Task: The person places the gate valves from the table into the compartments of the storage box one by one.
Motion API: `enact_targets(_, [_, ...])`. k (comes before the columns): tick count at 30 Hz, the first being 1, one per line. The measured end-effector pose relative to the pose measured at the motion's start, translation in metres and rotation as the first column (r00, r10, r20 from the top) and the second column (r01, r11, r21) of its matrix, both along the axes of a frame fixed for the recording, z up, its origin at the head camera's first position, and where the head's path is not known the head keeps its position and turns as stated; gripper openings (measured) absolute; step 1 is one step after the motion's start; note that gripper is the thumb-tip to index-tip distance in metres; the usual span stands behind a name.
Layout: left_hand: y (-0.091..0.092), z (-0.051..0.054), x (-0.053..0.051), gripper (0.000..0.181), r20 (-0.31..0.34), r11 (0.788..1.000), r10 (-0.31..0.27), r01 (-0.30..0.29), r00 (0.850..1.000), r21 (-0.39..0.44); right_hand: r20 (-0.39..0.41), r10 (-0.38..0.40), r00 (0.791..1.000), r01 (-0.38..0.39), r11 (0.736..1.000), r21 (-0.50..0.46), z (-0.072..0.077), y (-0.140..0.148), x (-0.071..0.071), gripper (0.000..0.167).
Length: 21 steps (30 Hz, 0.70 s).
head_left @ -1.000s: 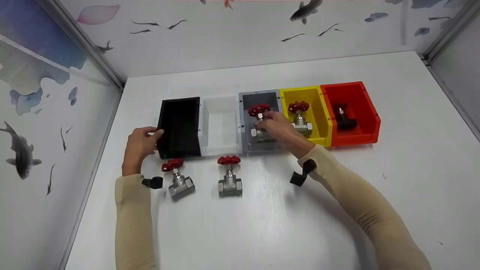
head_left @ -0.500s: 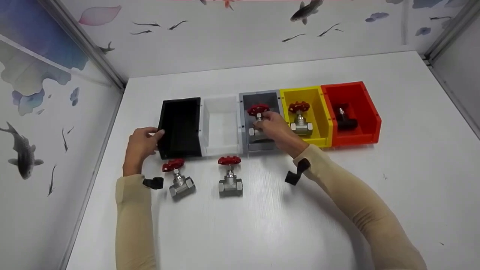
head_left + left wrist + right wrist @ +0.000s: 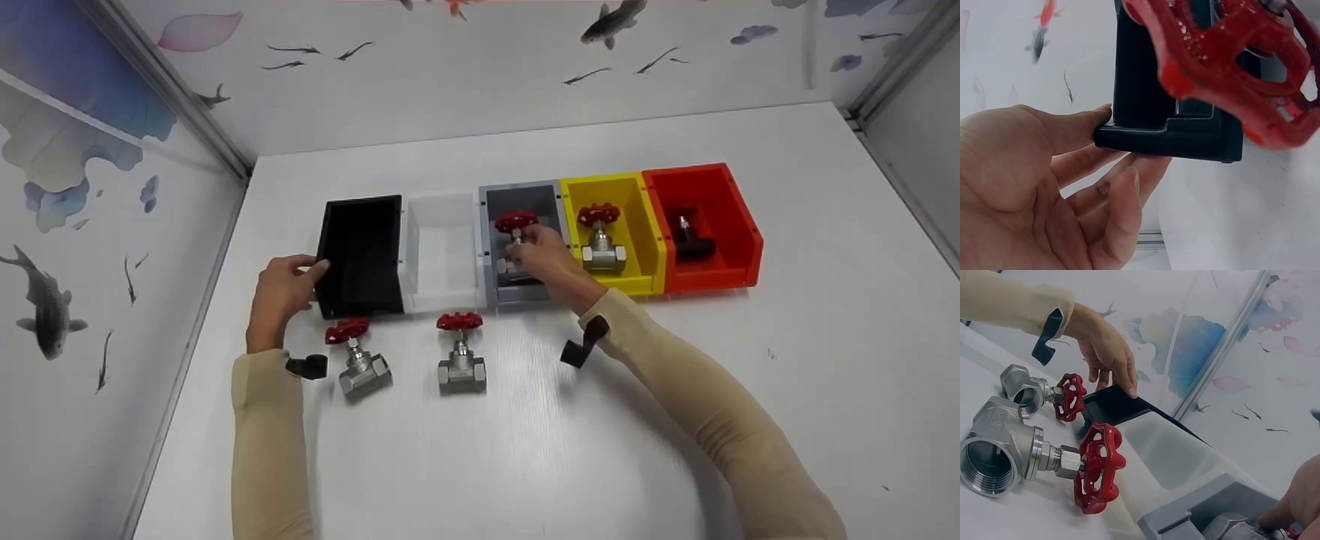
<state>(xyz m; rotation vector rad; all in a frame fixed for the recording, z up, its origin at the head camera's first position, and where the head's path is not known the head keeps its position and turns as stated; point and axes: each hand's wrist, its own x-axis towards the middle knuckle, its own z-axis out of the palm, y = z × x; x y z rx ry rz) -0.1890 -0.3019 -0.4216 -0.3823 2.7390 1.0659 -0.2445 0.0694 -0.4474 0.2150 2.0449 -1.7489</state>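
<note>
My right hand is over the grey bin, its fingers pinching the stem of a metal valve. This valve has a red handwheel towards the back, and its body is partly hidden by the hand. At the left end of the row, my left hand grips the side wall of the black bin. In the left wrist view the thumb is on one side of the black bin and the fingers on the other. Two similar valves lie on the table, one tilted and one straight.
The bins stand side by side. A white bin is between black and grey. The yellow bin contains a red-wheeled valve. In the red bin lies a dark-bodied fitting. Printed walls enclose the table.
My right hand and forearm have shifted slightly left, and the valve has moved a little with them inside the grey bin. The left hand stays at the black bin.
</note>
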Motion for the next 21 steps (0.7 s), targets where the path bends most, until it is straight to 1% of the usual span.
enact_targets(7, [0.001,0.000,0.000,0.048,-0.001,1.000,0.002,-0.002,1.000,0.001,-0.003,-0.036,0.999,0.036,0.999,-0.006,-0.005,-0.002,-0.003,0.042])
enact_targets(11, [0.001,-0.001,0.000,0.049,-0.002,1.000,0.003,-0.003,1.000,-0.003,-0.013,-0.050,0.999,0.050,0.999,0.001,-0.007,-0.004,-0.003,0.042])
enact_targets(17, [0.000,-0.001,0.000,0.049,-0.013,1.000,-0.005,0.005,1.000,-0.010,-0.038,-0.046,0.998,0.049,0.996,0.075,-0.010,-0.006,-0.004,0.048])
enact_targets(21, [0.001,-0.001,0.000,0.048,-0.009,1.000,0.003,-0.003,1.000,-0.013,-0.056,-0.042,0.998,0.049,0.991,0.126,-0.011,-0.006,-0.005,0.049])
